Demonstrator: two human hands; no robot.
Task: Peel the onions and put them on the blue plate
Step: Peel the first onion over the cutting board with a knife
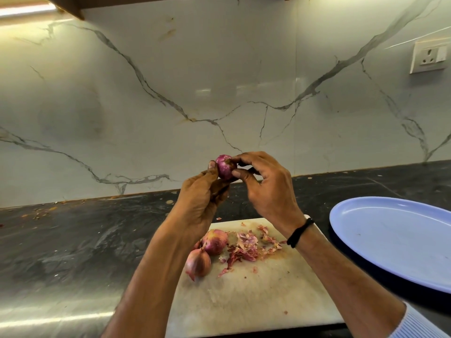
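A small purple onion [225, 167] is held up in front of the wall, above the counter. My left hand [203, 198] grips it from below and the left. My right hand [266, 186] pinches its top with thumb and fingertips. Two unpeeled onions [214, 241] [198, 263] lie on the white cutting board [244, 301], partly behind my left forearm. A heap of dry purple peels [246, 247] lies beside them. The blue plate [395, 240] sits to the right of the board with nothing on it.
The board and plate rest on a dark stone counter [73, 240] against a white marble wall. A wall socket [429, 57] sits high on the right. Small crumbs lie along the counter's back edge at the left.
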